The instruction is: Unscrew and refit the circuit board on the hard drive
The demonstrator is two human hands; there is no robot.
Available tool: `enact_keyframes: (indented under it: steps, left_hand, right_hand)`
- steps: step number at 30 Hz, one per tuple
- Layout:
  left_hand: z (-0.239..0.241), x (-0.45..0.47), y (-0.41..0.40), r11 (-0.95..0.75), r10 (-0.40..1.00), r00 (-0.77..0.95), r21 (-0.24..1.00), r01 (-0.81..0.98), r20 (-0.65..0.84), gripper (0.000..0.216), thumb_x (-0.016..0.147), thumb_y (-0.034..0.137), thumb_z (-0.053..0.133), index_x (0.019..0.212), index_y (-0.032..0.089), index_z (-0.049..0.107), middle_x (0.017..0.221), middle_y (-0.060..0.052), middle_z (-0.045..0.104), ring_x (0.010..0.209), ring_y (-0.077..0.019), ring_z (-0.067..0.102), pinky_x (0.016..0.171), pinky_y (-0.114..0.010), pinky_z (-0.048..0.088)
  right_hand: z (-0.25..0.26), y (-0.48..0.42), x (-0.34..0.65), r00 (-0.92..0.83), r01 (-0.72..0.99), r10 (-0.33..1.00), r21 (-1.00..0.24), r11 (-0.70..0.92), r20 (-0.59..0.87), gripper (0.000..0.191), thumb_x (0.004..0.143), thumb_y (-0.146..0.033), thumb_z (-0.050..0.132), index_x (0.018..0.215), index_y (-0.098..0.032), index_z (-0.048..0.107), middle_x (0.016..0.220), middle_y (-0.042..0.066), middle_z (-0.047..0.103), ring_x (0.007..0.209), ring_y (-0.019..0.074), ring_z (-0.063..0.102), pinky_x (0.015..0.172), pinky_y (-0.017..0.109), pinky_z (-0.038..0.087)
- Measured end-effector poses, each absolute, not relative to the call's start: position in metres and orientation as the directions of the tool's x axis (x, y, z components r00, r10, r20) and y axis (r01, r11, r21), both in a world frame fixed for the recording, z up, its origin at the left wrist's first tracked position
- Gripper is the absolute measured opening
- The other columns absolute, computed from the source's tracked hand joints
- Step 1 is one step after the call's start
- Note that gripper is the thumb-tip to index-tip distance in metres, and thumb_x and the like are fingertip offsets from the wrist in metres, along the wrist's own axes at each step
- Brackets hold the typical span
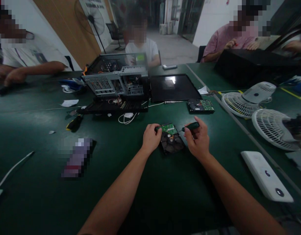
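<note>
A hard drive [172, 143] lies on the green table with its green circuit board facing up. My left hand [151, 137] is closed on the drive's far left corner, thumb on top. In my right hand [198, 140] is a screwdriver [191, 126] with a dark green handle, gripped between thumb and fingers. Its thin shaft points left at the right edge of the circuit board; whether the tip touches a screw is too small to tell. A second hard drive [200, 106] rests farther back on the right, beyond my right hand.
An opened computer case [116, 83] stands at the back beside a black side panel [175, 87]. Pliers [74, 123] and a phone [78, 158] lie left. At right are white fans [270, 124] and a white device marked 6 [266, 176]. People sit around the table.
</note>
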State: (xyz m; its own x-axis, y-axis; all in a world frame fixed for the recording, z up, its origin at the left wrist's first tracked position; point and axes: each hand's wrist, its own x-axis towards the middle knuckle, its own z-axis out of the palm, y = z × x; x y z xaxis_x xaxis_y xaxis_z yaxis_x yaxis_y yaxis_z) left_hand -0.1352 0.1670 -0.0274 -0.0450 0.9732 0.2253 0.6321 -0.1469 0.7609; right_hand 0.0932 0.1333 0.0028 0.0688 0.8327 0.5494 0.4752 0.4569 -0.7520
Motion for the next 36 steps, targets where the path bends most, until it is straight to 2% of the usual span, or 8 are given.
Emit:
enact_keyframes:
  steps: [15, 23, 29, 36]
  left_hand:
    - [-0.026, -0.1351, 0.1664, -0.137, 0.976, -0.044, 0.757, 0.639, 0.214, 0.022, 0.099, 0.027, 0.064, 0.119, 0.021, 0.07, 0.116, -0.008, 0.067, 0.077, -0.0167, 0.065, 0.086, -0.036, 0.055]
    - [-0.024, -0.1353, 0.1659, -0.131, 0.978, -0.043, 0.754, 0.643, 0.206, 0.022, 0.099, 0.026, 0.064, 0.119, 0.022, 0.07, 0.116, -0.008, 0.068, 0.08, -0.0181, 0.067, 0.088, -0.037, 0.056]
    - [-0.0245, -0.1343, 0.1661, -0.129, 0.977, -0.05, 0.757, 0.641, 0.209, 0.022, 0.098, 0.025, 0.065, 0.119, 0.021, 0.07, 0.117, -0.009, 0.068, 0.085, -0.0193, 0.068, 0.092, -0.037, 0.056]
    - [-0.0262, -0.1346, 0.1667, -0.132, 0.977, -0.048, 0.762, 0.635, 0.208, 0.022, 0.099, 0.026, 0.064, 0.12, 0.02, 0.07, 0.118, -0.009, 0.069, 0.086, -0.019, 0.068, 0.09, -0.036, 0.056]
  right_hand:
    - [0.0, 0.1345, 0.0927, 0.052, 0.519, 0.818, -0.715, 0.468, 0.573, 0.068, 0.1, -0.034, 0.065, 0.161, -0.028, 0.035, 0.116, 0.01, 0.074, 0.086, 0.024, 0.076, 0.076, 0.043, 0.066]
    - [0.0005, 0.1319, 0.0902, 0.046, 0.572, 0.82, -0.688, 0.447, 0.571, 0.066, 0.101, -0.036, 0.063, 0.16, -0.028, 0.033, 0.114, 0.01, 0.074, 0.084, 0.0237, 0.075, 0.071, 0.041, 0.066]
    - [-0.0019, 0.1341, 0.0903, 0.067, 0.551, 0.815, -0.702, 0.451, 0.575, 0.067, 0.101, -0.037, 0.064, 0.16, -0.027, 0.033, 0.112, 0.01, 0.075, 0.081, 0.024, 0.075, 0.07, 0.042, 0.066]
    - [-0.0031, 0.1358, 0.0897, 0.091, 0.567, 0.802, -0.693, 0.445, 0.59, 0.069, 0.101, -0.039, 0.064, 0.161, -0.024, 0.031, 0.108, 0.011, 0.075, 0.079, 0.0255, 0.075, 0.068, 0.044, 0.066]
